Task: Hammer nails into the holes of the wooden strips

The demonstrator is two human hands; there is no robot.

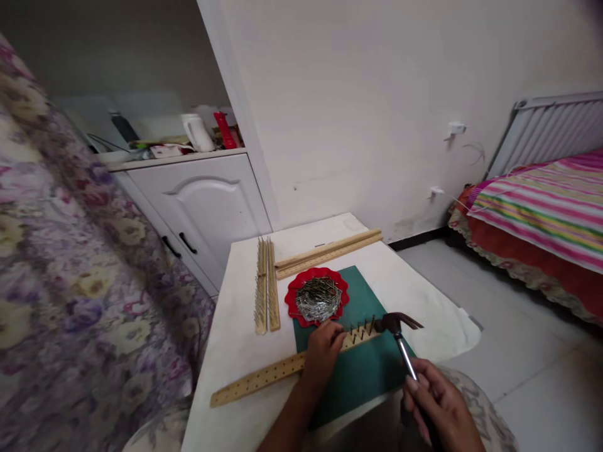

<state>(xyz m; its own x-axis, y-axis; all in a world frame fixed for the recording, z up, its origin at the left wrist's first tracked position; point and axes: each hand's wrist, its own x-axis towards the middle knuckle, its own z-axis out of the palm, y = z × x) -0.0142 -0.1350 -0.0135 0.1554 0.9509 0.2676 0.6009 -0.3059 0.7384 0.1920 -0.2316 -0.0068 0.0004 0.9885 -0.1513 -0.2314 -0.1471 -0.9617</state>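
My right hand [436, 402] is wrapped round the handle of a claw hammer [406, 355]. The hammer's head is close to the right end of a long wooden strip [259, 378] with rows of holes. Several nails [362, 330] stand upright in that end of the strip. Across the strip's middle lies my left hand [324, 345], its fingers curled and closed on the wood beside the nails; whether they also pinch a nail is hidden. Under the strip's right part is a green mat [360, 373]. Just beyond my left hand sits a red scalloped bowl [291, 296] full of loose nails.
Two nail-studded strips [267, 289] lie on the left of the white table [226, 351]. More wooden strips [330, 252] lie along its far side. A floral curtain [117, 263] and white cabinet [211, 207] stand left; a bed [541, 201] is at the right.
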